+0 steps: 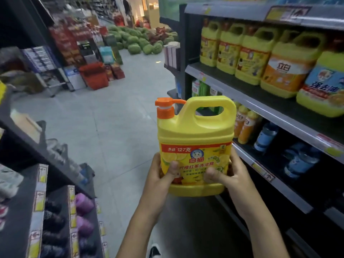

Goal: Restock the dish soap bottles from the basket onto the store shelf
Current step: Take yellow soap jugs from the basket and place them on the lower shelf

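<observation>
Here, seen from the head camera, a person stands in a shop aisle and holds a big yellow soap bottle (195,138) upright in front of the chest, in mid-air above the grey floor (111,118). The left hand (160,175) grips the bottle's lower left side, thumb pressed across the label. The right hand (230,175) grips the lower right side, thumb also on the label, fingers wrapped behind. The bottle has an orange pump (165,108) at its top left and a built-in handle at the top right. It is just left of the front edge of the dark shelf (242,97) on the right, not touching it. On that shelf a row of similar yellow bottles (251,58) stands along the front edge. One level down are small orange bottles (243,125) and blue bottles (266,135). Across the aisle, on the left, another dark rack (28,142) carries blurred goods. Far down the aisle lie a pile of green watermelons (137,41) and a red plastic container (95,75).
</observation>
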### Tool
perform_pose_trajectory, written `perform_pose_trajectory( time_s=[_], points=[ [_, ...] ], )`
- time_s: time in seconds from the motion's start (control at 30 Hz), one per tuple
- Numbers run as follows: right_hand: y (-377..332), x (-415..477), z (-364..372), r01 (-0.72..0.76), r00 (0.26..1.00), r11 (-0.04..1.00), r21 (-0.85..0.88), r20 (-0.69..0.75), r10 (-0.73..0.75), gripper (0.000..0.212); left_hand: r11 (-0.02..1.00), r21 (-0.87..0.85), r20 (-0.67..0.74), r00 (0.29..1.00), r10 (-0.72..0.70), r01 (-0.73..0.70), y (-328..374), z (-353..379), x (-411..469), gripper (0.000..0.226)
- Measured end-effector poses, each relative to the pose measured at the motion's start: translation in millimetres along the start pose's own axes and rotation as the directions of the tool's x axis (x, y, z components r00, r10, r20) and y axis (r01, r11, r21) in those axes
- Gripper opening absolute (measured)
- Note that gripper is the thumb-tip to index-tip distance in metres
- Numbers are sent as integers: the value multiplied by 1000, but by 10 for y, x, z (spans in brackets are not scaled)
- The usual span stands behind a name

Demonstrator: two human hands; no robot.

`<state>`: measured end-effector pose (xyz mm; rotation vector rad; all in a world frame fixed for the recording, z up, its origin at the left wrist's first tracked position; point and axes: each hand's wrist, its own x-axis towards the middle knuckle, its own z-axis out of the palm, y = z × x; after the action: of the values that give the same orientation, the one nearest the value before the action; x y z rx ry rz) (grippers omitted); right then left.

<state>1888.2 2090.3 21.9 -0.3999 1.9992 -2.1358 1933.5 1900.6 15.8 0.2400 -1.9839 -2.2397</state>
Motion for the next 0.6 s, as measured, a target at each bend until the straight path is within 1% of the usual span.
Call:
perform_pose_trajectory(
  time_s=[0.07, 0.17, 0.27, 0.3, 0.37, 0.47, 0.53, 0.6],
  points=[
    [46, 271, 113, -3, 1000, 1000, -5, -19, 3, 85, 1000, 6, 22, 1000, -4, 4, -14, -146, 311, 83],
    [52, 754, 320, 2, 998, 1000, 3, -68, -2, 86, 1000, 11, 58, 998, 12, -13, 53, -401, 847, 84],
    [-45, 1246, 510, 16, 993, 1000, 26, -115, -13, 71, 999, 5, 94, 995, 42, -42, 207, -602, 1419, 84],
    [-87, 1409, 571, 18, 991, 999, 41, -132, -13, 69, 999, -2, 112, 993, 47, -47, 264, -658, 1628, 84],
    [-167, 1649, 646, 32, 983, 998, 59, -184, -21, 72, 998, -13, 157, 986, 61, -60, 358, -706, 1984, 84],
    [-198, 1882, 606, 47, 950, 999, 13, -308, -41, 78, 997, -43, 264, 962, 73, -63, 361, -650, 2451, 84],
    [-194, 1965, 515, 32, 929, 999, -12, -369, -34, 78, 997, -61, 325, 944, 61, -44, 285, -552, 2675, 85],
    [-193, 2066, 353, 13, 905, 1000, -27, -425, -23, 76, 997, -79, 388, 921, 43, -14, 215, -373, 2911, 78]
  ],
)
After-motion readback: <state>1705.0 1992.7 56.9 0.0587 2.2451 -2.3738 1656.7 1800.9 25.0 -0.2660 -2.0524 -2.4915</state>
